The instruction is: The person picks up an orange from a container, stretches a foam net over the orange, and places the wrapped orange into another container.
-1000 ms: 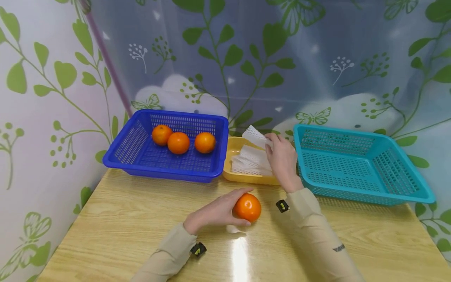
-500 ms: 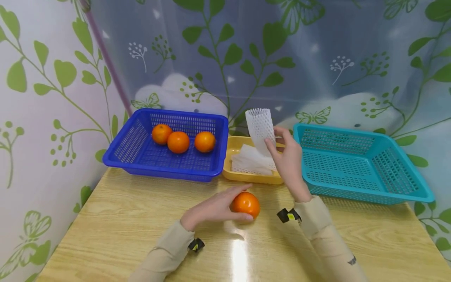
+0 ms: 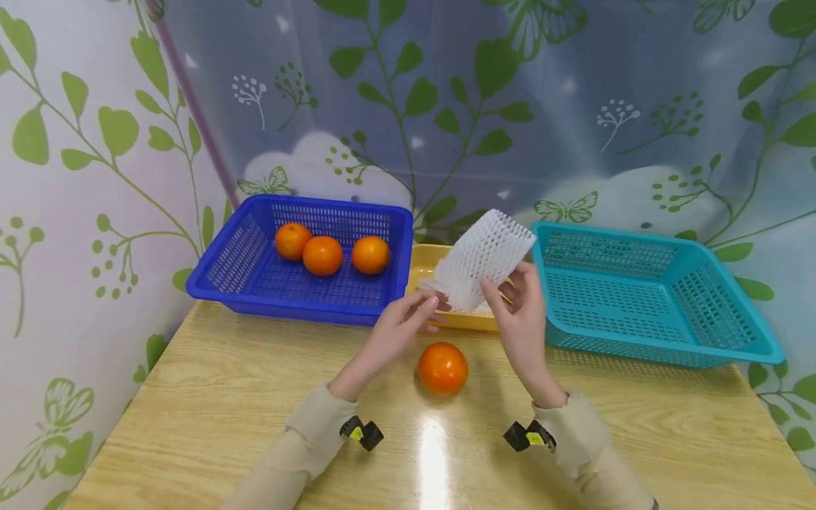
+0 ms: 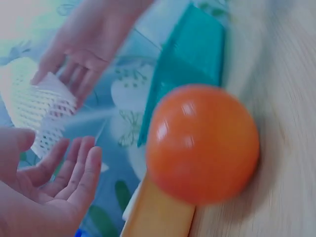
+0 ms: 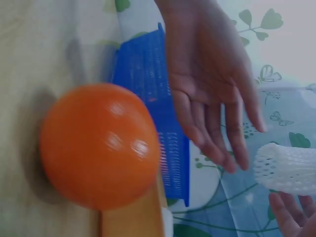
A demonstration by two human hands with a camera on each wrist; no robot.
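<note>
My right hand (image 3: 524, 322) pinches a white foam net sleeve (image 3: 487, 255) between thumb and fingers, holding it up at a slant over the yellow tray (image 3: 473, 322). Close to the sleeve's lower end is my left hand (image 3: 398, 329), palm turned inward and fingers loosely bent. In the left wrist view those fingers (image 4: 74, 173) hold nothing, and the right wrist view shows a gap between them and the sleeve (image 5: 286, 169). An orange (image 3: 443, 368) rests on the table in front of the tray, between my forearms, touched by neither hand.
Left of the tray stands a blue basket (image 3: 306, 309) with three oranges (image 3: 322, 256) inside. To the right is a teal basket (image 3: 663, 350). More white foam netting lies in the yellow tray, mostly hidden by the raised sleeve. A patterned curtain (image 3: 446, 106) hangs behind everything.
The right hand has lifted the foam net sleeve out of the tray and tilted it toward the left hand. My left hand has let go of the orange and moved up to the sleeve.
</note>
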